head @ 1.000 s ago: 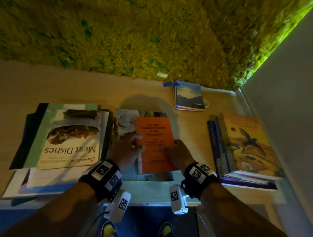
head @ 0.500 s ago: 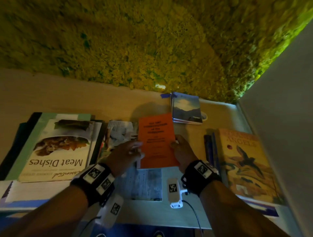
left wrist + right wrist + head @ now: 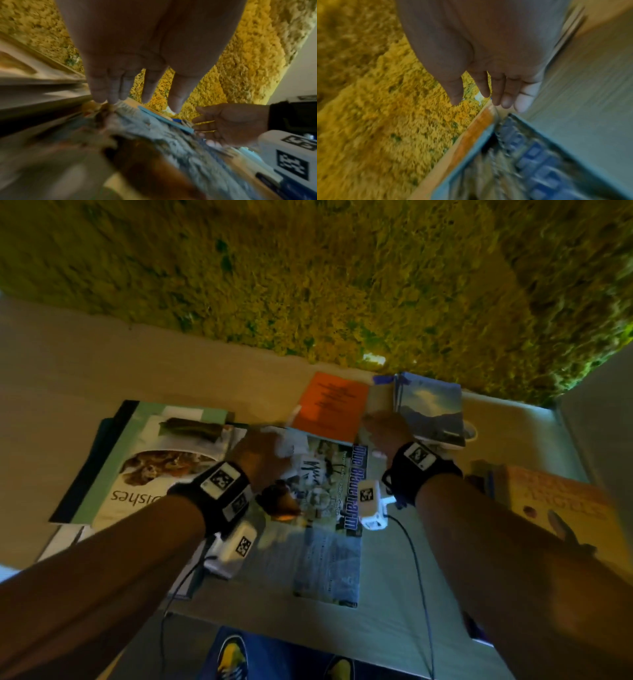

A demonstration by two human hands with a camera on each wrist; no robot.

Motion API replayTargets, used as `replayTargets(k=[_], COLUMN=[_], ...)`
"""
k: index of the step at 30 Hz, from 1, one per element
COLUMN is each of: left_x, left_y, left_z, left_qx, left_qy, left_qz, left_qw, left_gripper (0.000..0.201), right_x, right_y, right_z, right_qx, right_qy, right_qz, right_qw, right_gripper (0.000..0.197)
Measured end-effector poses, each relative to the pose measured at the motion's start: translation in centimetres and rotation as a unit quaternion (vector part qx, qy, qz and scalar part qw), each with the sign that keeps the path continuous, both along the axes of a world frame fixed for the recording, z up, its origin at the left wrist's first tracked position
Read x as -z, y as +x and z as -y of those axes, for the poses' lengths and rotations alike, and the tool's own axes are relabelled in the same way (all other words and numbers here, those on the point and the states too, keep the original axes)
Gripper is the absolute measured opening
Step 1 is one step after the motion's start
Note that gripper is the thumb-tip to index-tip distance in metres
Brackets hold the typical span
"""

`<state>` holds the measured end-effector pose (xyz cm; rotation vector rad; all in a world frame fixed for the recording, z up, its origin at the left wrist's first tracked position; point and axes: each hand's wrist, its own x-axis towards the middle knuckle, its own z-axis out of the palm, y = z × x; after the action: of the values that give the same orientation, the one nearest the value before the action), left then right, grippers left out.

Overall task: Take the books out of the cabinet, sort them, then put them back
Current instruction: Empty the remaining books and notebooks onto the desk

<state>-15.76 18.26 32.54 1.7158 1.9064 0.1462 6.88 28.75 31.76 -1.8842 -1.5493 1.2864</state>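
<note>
1. Surface: pale wooden tabletop [image 3: 102, 364], dim greenish light. Behind its far edge, a yellow-green mossy wall [image 3: 308, 275]; a plain grey wall [image 3: 603, 392] closes the room on the right.
2. Landmark: the magazine [image 3: 329, 529] with the blue sideways title, lying flat mid-table.
3. Orange booklet [image 3: 329, 405] lies just beyond the magazine's far edge, overlapping it slightly, close to the mossy wall.
4. Blue landscape-cover book [image 3: 430, 409] lies beyond the magazine's far right corner.
5. Cookbook [image 3: 154, 460] tops a stack left of the magazine; a bird-cover book [image 3: 561, 508] lies to the right.
6. Left hand [image 3: 260, 457]: fingers straight, loose, over the magazine's far left corner, holding nothing.
7. Right hand [image 3: 387, 429]: fingers extended, at the magazine's far right corner beside the booklet, gripping nothing.
</note>
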Motion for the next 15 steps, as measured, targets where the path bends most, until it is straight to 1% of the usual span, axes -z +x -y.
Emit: replayTargets(k=[1, 2, 3, 4, 5, 6, 7, 10, 11, 12, 15], left_x=[1.0, 1.8, 2.1, 2.1, 1.7, 1.2, 0.7, 0.6, 0.9, 1.4, 2.6], left_y=[0.1, 0.2, 0.5, 0.7, 0.9, 1.1, 1.4, 2.4, 2.9, 3.3, 4.5], left_z=[0.8, 1.5, 2.0, 2.1, 2.0, 1.8, 1.6, 2.3, 2.9, 3.6, 4.6], left_qx=[0.006, 0.012, 0.019, 0.019, 0.009, -0.005, -0.013, -0.046, -0.052, -0.048, -0.023], left_qy=[-0.018, -0.036, -0.051, -0.057, -0.054, -0.047, -0.035, 0.014, 0.031, 0.036, 0.029], left_qz=[-0.020, -0.020, -0.013, -0.001, 0.015, 0.035, 0.055, 0.109, 0.124, 0.131, 0.121], left_qw=[1.000, 0.999, 0.998, 0.998, 0.998, 0.998, 0.998, 0.993, 0.990, 0.990, 0.992], left_gripper=[0.034, 0.034, 0.040, 0.050, 0.060, 0.063, 0.057, 0.033, 0.032, 0.036, 0.050], right_x=[0.5, 1.1, 1.7, 2.3, 2.8, 3.3, 3.7, 4.7, 4.4, 4.0, 2.8], right_y=[0.4, 0.7, 1.2, 1.6, 2.0, 2.3, 2.9, 4.6, 5.1, 5.4, 6.7], right_z=[1.0, 2.3, 3.9, 5.3, 6.8, 8.1, 9.0, 11.1, 11.8, 12.4, 13.8], right_qx=[-0.030, -0.050, -0.061, -0.072, -0.090, -0.107, -0.117, -0.090, -0.076, -0.064, -0.003], right_qy=[0.021, 0.008, -0.027, -0.068, -0.099, -0.105, -0.094, -0.070, -0.069, -0.076, -0.102], right_qz=[0.044, 0.056, 0.055, 0.053, 0.062, 0.068, 0.073, 0.066, 0.060, 0.041, -0.040], right_qw=[0.998, 0.997, 0.996, 0.994, 0.989, 0.986, 0.986, 0.991, 0.993, 0.994, 0.994], right_gripper=[0.038, 0.041, 0.039, 0.041, 0.050, 0.060, 0.064, 0.061, 0.059, 0.052, 0.016])
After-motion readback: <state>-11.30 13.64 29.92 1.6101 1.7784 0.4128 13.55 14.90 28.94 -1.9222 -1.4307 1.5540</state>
